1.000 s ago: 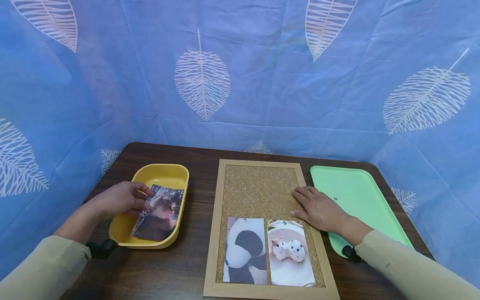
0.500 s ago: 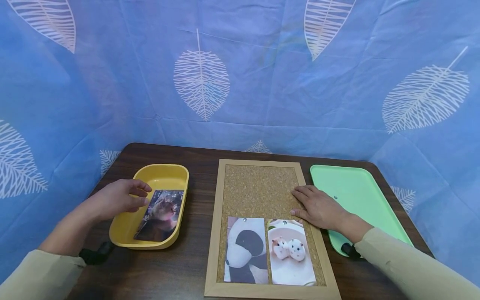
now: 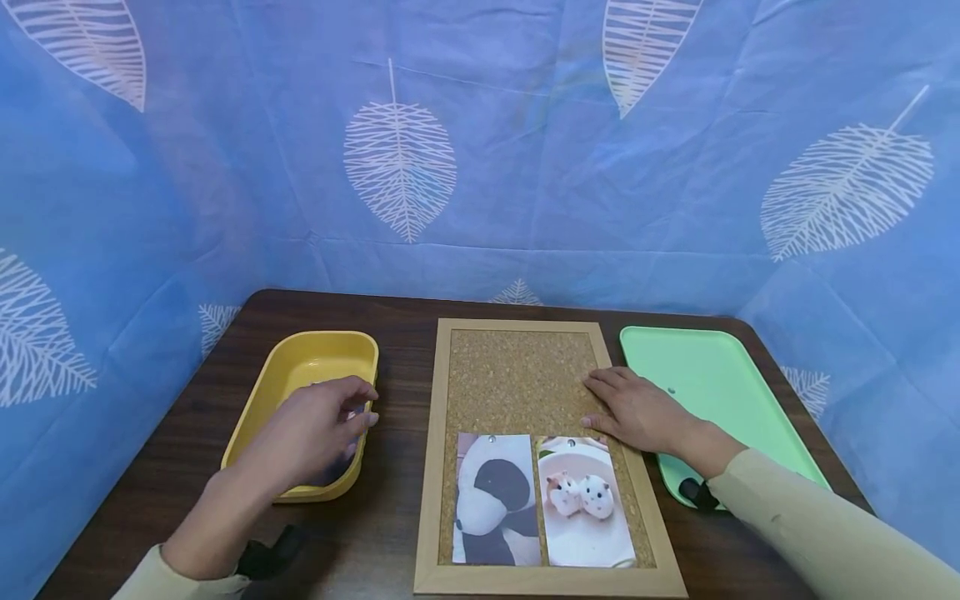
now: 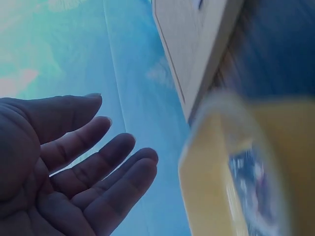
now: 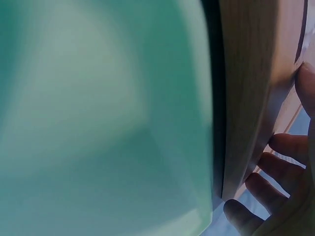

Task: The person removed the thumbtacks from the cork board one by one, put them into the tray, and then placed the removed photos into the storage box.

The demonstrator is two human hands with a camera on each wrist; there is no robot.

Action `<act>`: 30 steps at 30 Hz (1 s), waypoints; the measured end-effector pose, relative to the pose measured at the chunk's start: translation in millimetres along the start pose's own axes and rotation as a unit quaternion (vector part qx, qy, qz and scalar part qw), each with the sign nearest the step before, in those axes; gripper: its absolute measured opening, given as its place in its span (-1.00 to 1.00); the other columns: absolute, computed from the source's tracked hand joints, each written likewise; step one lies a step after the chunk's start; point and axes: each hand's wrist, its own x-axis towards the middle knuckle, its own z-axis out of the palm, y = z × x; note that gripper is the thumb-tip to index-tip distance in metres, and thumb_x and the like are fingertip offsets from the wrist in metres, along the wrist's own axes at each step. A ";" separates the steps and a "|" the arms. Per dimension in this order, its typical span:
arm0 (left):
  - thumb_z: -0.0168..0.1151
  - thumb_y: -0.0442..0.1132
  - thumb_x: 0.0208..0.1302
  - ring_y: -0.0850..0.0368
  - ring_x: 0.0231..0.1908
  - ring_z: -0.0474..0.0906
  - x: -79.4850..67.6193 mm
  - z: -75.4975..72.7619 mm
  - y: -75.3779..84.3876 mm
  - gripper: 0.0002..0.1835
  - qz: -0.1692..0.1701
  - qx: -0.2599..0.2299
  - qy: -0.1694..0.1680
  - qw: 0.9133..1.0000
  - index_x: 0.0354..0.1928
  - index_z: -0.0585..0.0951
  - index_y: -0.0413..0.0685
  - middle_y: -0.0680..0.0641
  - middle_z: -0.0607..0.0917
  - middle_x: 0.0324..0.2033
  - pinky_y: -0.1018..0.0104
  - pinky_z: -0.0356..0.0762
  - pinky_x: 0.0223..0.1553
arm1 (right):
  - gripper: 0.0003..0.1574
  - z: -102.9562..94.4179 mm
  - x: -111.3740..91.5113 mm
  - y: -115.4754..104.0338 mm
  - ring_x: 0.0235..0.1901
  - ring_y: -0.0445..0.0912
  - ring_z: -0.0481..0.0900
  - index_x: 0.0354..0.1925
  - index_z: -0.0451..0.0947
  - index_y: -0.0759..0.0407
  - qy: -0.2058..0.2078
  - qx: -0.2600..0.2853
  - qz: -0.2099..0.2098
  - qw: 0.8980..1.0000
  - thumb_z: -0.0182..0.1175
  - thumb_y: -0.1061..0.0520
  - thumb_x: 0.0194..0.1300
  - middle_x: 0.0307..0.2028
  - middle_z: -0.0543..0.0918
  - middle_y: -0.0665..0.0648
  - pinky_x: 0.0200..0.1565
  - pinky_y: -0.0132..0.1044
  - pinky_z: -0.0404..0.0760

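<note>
Left hand [image 3: 318, 429] is hovering over yellow tray [image 3: 258, 400], fingers loosely bent, gripping nothing. Photo [image 4: 253, 187] is lying inside tray, mostly hidden by hand in head view. Right hand [image 3: 637, 412] is resting on right frame edge of cork board [image 3: 517, 375], clasping nothing. Photo is probably handling as light, thin, bendy sheet, likely sliding on smooth tray floor, creasing under hard pinch; edges near corners seem safest hold.

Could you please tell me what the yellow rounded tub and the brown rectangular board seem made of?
The yellow rounded tub: probably smooth, semi-gloss plastic, by its even colour and soft highlights.
The brown rectangular board: apparently matte cork, from its speckles; its smooth pale frame is probably wood, faintly grained.
</note>
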 end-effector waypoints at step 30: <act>0.45 0.45 0.07 -0.19 0.67 -0.06 13.0 114.4 27.5 0.21 0.241 0.059 -0.143 0.958 0.63 0.27 -0.10 -0.17 0.17 0.66 -0.33 0.02 0.58 | -0.14 -3.4 -0.2 -2.3 0.43 0.33 0.41 0.47 0.41 0.36 -0.018 0.009 0.017 1.000 0.19 -0.24 0.55 0.42 0.49 0.38 0.38 0.26 0.46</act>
